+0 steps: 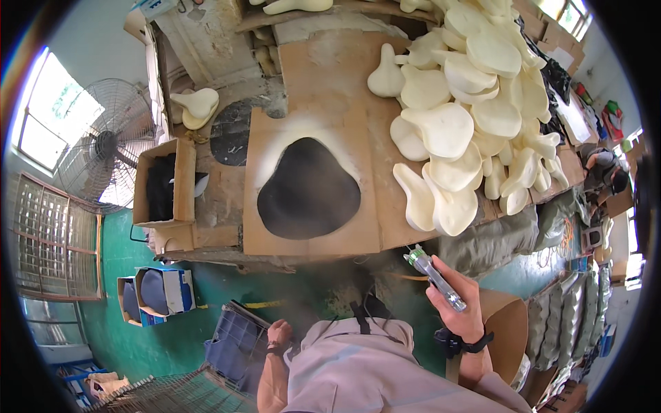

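The right hand (460, 306) is up at the near edge of the bench (219, 230), to the right of the body. Its arm comes in from the near right. The fingers are curled shut around a silver tool (438, 281). The tool leans, with its green end to the far left and its other end to the near right.

The left hand (279, 332) is low, to the left of the body, near a blue crate (224, 351). Its arm is bent and its fingers are curled. I cannot tell if it has hold of anything. Both wrists have dark bands.

On the bench, a black shape (310, 189) with 3 round corners lies on a brown card (256, 237). It is far and left of the tool, well apart from it. A big pile of cream foam shapes (441, 131) sits to the right. An open box (182, 182) sits to the left.
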Available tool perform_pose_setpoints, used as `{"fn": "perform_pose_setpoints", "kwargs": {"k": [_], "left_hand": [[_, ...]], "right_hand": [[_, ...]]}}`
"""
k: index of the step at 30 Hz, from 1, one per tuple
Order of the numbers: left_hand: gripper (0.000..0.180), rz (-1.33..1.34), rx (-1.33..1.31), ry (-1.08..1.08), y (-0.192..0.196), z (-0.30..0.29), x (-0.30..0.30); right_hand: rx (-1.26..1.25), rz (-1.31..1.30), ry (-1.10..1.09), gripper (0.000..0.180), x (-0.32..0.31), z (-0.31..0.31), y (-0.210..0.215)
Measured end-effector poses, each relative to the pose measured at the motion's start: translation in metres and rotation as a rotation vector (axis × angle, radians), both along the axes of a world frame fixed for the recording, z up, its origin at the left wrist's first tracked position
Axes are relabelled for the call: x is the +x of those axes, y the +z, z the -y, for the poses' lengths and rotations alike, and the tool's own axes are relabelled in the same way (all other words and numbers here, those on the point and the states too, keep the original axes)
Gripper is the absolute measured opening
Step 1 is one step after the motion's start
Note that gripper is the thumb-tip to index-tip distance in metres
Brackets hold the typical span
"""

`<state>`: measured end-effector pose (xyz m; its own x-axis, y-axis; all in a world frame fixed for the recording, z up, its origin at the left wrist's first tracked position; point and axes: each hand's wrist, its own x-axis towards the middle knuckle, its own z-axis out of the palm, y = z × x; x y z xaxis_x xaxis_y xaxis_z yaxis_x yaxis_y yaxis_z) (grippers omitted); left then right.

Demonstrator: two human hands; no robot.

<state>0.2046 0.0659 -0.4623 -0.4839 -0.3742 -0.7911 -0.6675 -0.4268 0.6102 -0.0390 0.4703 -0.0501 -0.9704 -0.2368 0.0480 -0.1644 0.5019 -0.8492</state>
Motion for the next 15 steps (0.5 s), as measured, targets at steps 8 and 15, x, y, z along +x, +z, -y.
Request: {"fn": "perform_pose_setpoints", "kwargs": {"k": [8, 15], "left_hand": [[0.044, 0.182, -0.068, -0.048, -0.017, -0.004, 0.057], [0.046, 0.16, -0.077, -0.06, -0.031, -0.003, 0.079]], "right_hand": [[0.008, -0.032, 0.252, 0.061, -0.02, 0.032, 0.009], [0.011, -0.052, 0.128, 0.058, -0.018, 0.027, 0.011]]}}
